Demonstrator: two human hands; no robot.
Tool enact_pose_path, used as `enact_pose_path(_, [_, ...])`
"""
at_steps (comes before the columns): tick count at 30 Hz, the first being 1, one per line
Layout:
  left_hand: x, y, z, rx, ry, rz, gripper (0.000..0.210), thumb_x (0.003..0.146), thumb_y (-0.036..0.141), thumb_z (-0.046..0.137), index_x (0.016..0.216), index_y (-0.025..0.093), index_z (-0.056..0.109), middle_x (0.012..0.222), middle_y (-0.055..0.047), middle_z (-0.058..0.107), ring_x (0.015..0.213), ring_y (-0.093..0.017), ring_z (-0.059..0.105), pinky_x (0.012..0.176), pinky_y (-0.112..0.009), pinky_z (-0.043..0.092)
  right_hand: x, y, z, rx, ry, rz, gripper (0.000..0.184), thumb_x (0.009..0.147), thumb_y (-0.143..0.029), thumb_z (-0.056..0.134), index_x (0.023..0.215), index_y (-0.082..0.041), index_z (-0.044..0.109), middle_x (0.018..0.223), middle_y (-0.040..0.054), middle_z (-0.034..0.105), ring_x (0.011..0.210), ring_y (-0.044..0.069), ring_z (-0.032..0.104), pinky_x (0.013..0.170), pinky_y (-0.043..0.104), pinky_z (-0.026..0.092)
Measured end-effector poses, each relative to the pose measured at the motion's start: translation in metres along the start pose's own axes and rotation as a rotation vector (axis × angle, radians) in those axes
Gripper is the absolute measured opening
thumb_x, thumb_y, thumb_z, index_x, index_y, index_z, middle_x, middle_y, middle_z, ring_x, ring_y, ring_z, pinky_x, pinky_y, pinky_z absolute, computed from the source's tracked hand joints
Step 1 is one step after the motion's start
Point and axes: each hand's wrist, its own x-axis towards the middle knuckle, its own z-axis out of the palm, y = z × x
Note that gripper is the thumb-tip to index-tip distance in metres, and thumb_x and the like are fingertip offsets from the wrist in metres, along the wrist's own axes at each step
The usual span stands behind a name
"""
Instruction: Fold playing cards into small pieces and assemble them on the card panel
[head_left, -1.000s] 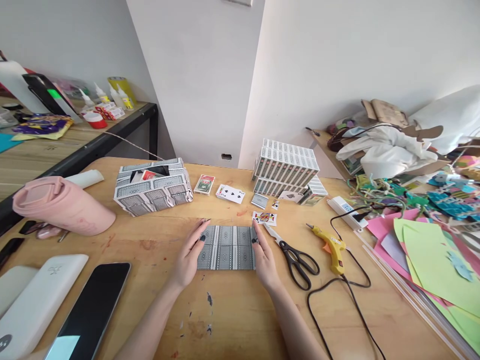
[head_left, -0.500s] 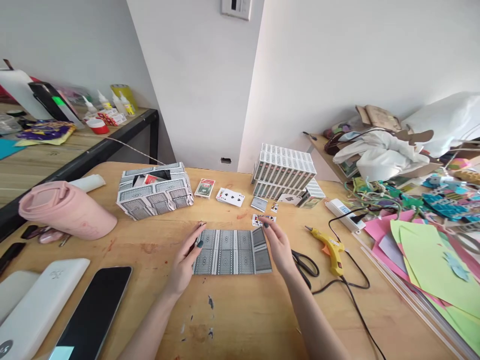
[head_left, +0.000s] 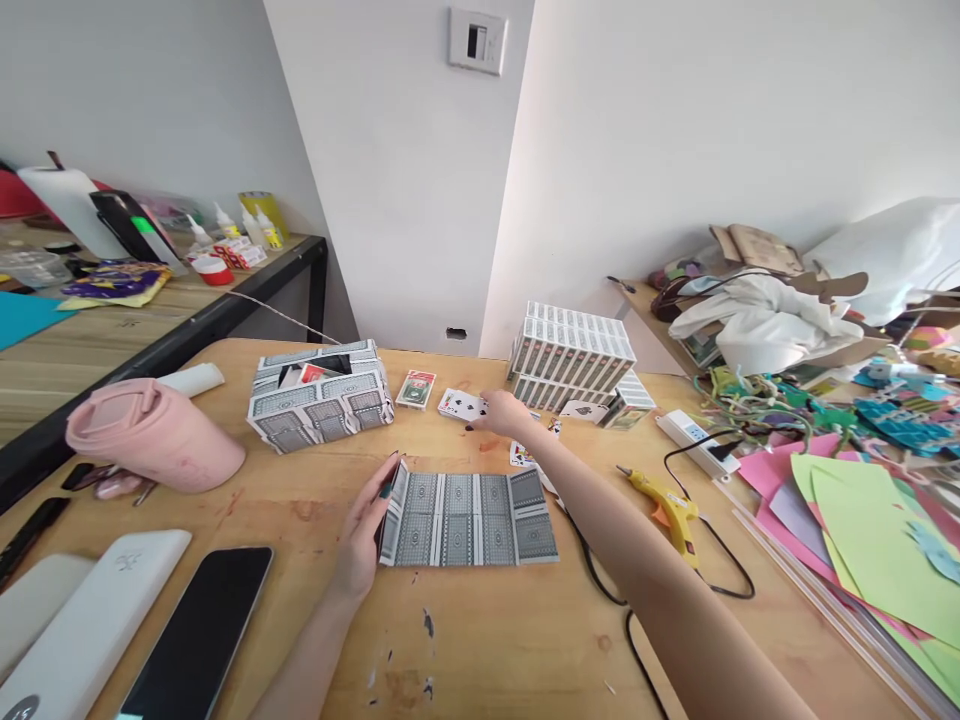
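Observation:
A panel of joined grey-backed playing cards (head_left: 459,520) lies on the table before me, its left and right end flaps tilted up. My left hand (head_left: 363,540) is closed on the left flap, thumb on the inner side. Beyond the panel, my right hand (head_left: 505,414) reaches across to a small pile of face-up playing cards (head_left: 457,404). Its thumb and fingers close round the pile's right end; whether a card is lifted, I cannot tell. A boxed deck of cards (head_left: 416,389) lies just left of the pile. Under my right forearm, loose cards (head_left: 521,454) are partly covered.
A card-covered box (head_left: 322,398) with an opening stands at the back left, a stacked card-box structure (head_left: 574,350) at the back right. A yellow glue gun (head_left: 667,508) with its cable lies right. A pink tumbler (head_left: 157,435), power bank (head_left: 97,620) and phone (head_left: 202,625) occupy the left.
My right hand has left the panel's right flap and moved forward to the card pile. The left flap now leans up against my left hand. The view has tilted upward slightly.

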Motion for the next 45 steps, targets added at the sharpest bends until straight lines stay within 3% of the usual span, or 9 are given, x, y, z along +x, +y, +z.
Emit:
enact_pose_path(4, [0.002, 0.0, -0.003, -0.045, 0.04, -0.023, 0.044, 0.08, 0.036, 0.049, 0.12, 0.02, 0.053, 0.131, -0.005, 0.049, 0.125, -0.024, 0.038, 0.106, -0.036, 0.026, 0.005, 0.0, 0.0, -0.035, -0.018, 0.001, 0.039, 0.057, -0.029, 0.074, 0.093, -0.017, 0.063, 0.099, 0.0118, 0.065, 0.094, 0.028, 0.059, 0.072, 0.032, 0.044])
enact_pose_path(9, [0.005, -0.003, -0.003, -0.148, 0.05, -0.069, 0.043, 0.079, 0.039, 0.05, 0.117, 0.019, 0.056, 0.128, -0.007, 0.052, 0.119, -0.025, 0.045, 0.1, -0.034, 0.036, -0.004, 0.01, -0.02, 0.048, 0.025, -0.015, 0.044, 0.066, -0.035, 0.067, 0.106, -0.018, 0.059, 0.107, 0.009, 0.063, 0.095, 0.022, 0.059, 0.076, 0.029, 0.044])
enact_pose_path(15, [0.008, -0.01, 0.0, -0.2, 0.106, -0.161, 0.041, 0.073, 0.042, 0.058, 0.106, 0.018, 0.061, 0.11, -0.008, 0.064, 0.101, -0.023, 0.059, 0.083, -0.031, 0.047, -0.039, 0.028, -0.013, 0.689, 0.1, -0.017, 0.045, 0.059, -0.04, 0.071, 0.096, -0.016, 0.061, 0.09, 0.0054, 0.067, 0.072, 0.016, 0.061, 0.064, 0.027, 0.046])
enact_pose_path(21, [0.008, -0.009, -0.001, -0.048, 0.142, -0.126, 0.04, 0.072, 0.046, 0.057, 0.094, 0.013, 0.064, 0.09, -0.009, 0.069, 0.086, -0.022, 0.062, 0.075, -0.031, 0.049, -0.074, 0.032, 0.013, 1.232, -0.118, 0.116, 0.031, 0.051, -0.032, 0.078, 0.069, -0.014, 0.059, 0.061, 0.0, 0.063, 0.045, 0.008, 0.053, 0.047, 0.022, 0.045])
enact_pose_path(27, [0.009, -0.005, -0.002, 0.072, 0.157, -0.094, 0.042, 0.07, 0.051, 0.057, 0.085, 0.012, 0.065, 0.067, -0.005, 0.065, 0.067, -0.018, 0.06, 0.058, -0.026, 0.046, -0.092, 0.027, 0.015, 1.548, -0.319, 0.158, 0.027, 0.058, -0.026, 0.076, 0.075, -0.012, 0.061, 0.058, 0.0005, 0.063, 0.042, 0.008, 0.055, 0.042, 0.018, 0.047])
enact_pose_path(32, [0.013, 0.0, -0.003, 0.102, 0.052, -0.157, 0.041, 0.067, 0.05, 0.061, 0.084, 0.013, 0.064, 0.051, 0.002, 0.054, 0.048, -0.014, 0.055, 0.045, -0.023, 0.042, -0.097, 0.029, 0.027, 1.736, -0.405, 0.216, 0.019, 0.065, -0.019, 0.071, 0.078, -0.014, 0.059, 0.062, 0.0006, 0.064, 0.049, 0.009, 0.06, 0.045, 0.015, 0.049])
enact_pose_path(37, [0.031, 0.002, 0.0, 0.078, -0.108, -0.291, 0.04, 0.063, 0.044, 0.067, 0.088, 0.014, 0.063, 0.054, 0.001, 0.058, 0.049, -0.015, 0.059, 0.048, -0.026, 0.048, -0.095, 0.016, 0.044, 1.843, -0.338, 0.249, 0.025, 0.063, -0.018, 0.07, 0.085, -0.017, 0.056, 0.068, -0.0012, 0.064, 0.053, 0.008, 0.061, 0.05, 0.017, 0.05])
enact_pose_path(42, [0.062, -0.002, 0.021, -0.061, -0.329, -0.354, 0.04, 0.069, 0.043, 0.064, 0.094, 0.012, 0.062, 0.085, -0.012, 0.068, 0.077, -0.021, 0.065, 0.07, -0.034, 0.053, -0.087, -0.008, 0.052, 1.596, -0.137, 0.116, 0.03, 0.057, -0.029, 0.075, 0.079, -0.017, 0.058, 0.064, -0.0014, 0.064, 0.047, 0.01, 0.056, 0.044, 0.02, 0.045])
enact_pose_path(45, [0.077, -0.004, 0.038, -0.006, -0.408, -0.295, 0.032, 0.068, 0.037, 0.065, 0.089, 0.013, 0.064, 0.091, -0.01, 0.069, 0.082, -0.021, 0.064, 0.076, -0.037, 0.051, -0.082, -0.01, 0.056, 1.387, -0.001, 0.098, 0.027, 0.058, -0.036, 0.071, 0.07, -0.017, 0.057, 0.05, -0.0035, 0.058, 0.041, 0.011, 0.051, 0.041, 0.022, 0.041])
